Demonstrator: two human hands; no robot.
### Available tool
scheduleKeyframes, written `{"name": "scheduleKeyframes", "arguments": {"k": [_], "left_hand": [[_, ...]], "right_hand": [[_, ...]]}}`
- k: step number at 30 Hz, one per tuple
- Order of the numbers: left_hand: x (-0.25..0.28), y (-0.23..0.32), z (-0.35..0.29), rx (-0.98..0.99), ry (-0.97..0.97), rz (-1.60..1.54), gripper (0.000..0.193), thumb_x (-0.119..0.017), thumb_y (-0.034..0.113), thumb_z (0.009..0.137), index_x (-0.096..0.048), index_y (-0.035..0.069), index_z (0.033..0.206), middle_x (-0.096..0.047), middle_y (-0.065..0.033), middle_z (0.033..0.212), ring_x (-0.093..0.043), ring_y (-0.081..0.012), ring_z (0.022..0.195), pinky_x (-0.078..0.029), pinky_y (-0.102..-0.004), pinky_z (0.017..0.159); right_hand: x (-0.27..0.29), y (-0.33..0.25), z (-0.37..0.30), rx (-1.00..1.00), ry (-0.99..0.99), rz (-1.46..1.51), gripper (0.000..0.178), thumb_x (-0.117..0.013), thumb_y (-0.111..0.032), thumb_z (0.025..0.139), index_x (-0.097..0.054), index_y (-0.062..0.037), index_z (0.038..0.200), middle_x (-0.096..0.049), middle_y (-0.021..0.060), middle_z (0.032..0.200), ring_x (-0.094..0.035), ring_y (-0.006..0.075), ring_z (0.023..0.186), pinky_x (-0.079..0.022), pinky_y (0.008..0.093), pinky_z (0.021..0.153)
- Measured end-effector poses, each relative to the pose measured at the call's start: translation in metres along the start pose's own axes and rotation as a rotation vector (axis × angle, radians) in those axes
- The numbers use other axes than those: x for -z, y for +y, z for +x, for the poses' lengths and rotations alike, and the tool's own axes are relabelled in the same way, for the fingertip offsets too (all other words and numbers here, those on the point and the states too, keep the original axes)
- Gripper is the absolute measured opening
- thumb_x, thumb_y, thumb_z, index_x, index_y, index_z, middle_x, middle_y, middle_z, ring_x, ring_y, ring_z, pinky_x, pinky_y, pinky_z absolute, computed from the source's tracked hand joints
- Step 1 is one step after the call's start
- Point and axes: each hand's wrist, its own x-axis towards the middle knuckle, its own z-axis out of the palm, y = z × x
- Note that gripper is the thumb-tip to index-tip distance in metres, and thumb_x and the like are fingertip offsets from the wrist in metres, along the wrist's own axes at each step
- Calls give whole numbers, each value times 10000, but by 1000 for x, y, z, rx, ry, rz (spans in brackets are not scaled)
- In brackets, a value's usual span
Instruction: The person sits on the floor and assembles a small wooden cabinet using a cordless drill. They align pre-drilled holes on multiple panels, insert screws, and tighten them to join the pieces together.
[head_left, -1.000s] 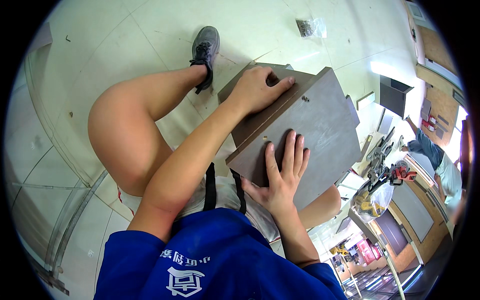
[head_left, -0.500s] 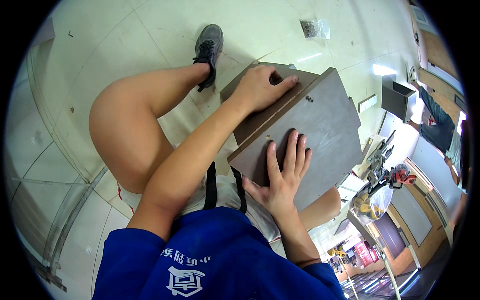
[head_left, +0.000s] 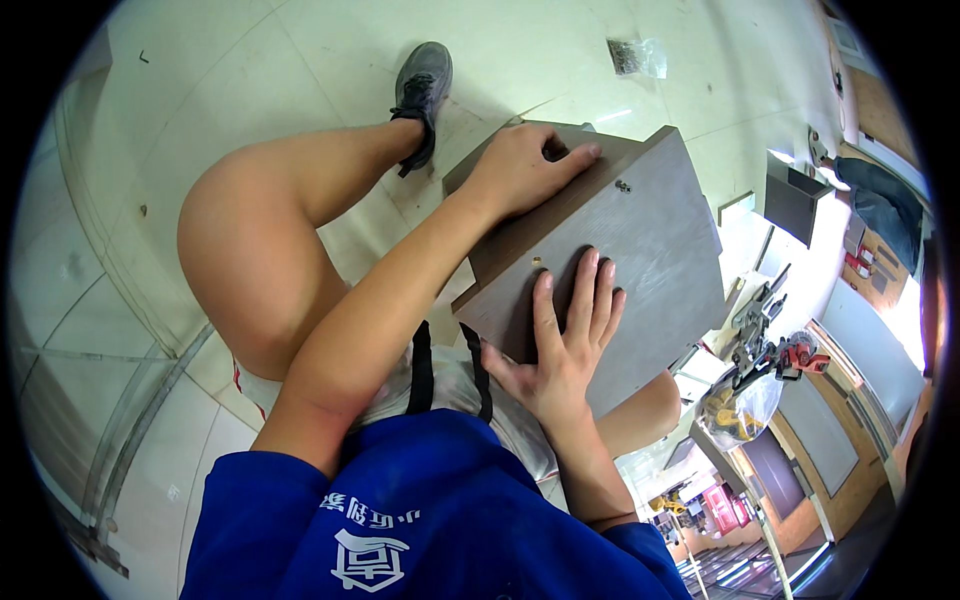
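Observation:
A small grey board box [head_left: 655,260], its kind unclear, is tilted over my lap. My left hand [head_left: 520,172] reaches across its upper side, thumb stretched along a brown-grey panel; the other fingers curl over and are partly hidden, closed on the box. Flat against the broad grey face lies my right hand [head_left: 570,345], fingers apart and thumb near the lower edge. A dark metal fitting [head_left: 623,186] sits near the top corner of that face, and a small brassy hole [head_left: 537,261] shows above my right fingers.
A clear bag of small hardware [head_left: 636,58] lies on the pale tiled floor. To the right stand another grey box [head_left: 795,203], a saw-like machine [head_left: 765,340] and a bag with yellow contents [head_left: 740,410]. Another person's leg [head_left: 880,200] shows at far right.
The view has shifted slightly, and the box has tilted a little. Both hands keep their places on it. The other person at far right has moved, with less of them visible.

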Motion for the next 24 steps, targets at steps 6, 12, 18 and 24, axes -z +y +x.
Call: {"name": "scheduleKeyframes", "arguments": {"k": [6, 12, 18, 24], "left_hand": [[0, 0, 0, -10, 2, -24, 636, -660, 551, 885, -695, -75, 989, -719, -241, 952, -710, -308, 901, -547, -386, 810], [-5, -5, 1, -72, 79, -44, 675, -660, 593, 833, -716, -76, 899, -716, -240, 834, -716, -348, 793, -554, -403, 738], [-4, -3, 0, -55, 70, -32, 672, -652, 592, 837, -716, -73, 906, -717, -239, 845, -716, -347, 805, -553, -401, 744], [-2, -2, -1, -52, 66, -28, 678, -646, 597, 835, -716, -72, 914, -716, -242, 849, -715, -351, 811, -552, -404, 748]], "right_hand": [[0, 2, -2, 14, -12, -30, 808, -784, -427, 628, -600, -74, 1332, -326, 330, 1540, -281, 504, 1445, -186, 630, 1145], [-2, 1, -2, 3, 19, 1, 791, -809, -367, 585, -625, -78, 1298, -346, 325, 1532, -295, 501, 1440, -191, 622, 1149], [-2, 1, -2, -3, 23, -1, 791, -810, -363, 576, -627, -76, 1290, -351, 327, 1529, -308, 504, 1432, -196, 623, 1147], [-3, 1, -3, 13, 17, -23, 815, -797, -399, 606, -600, -67, 1324, -334, 334, 1534, -293, 510, 1437, -194, 624, 1147]]}}
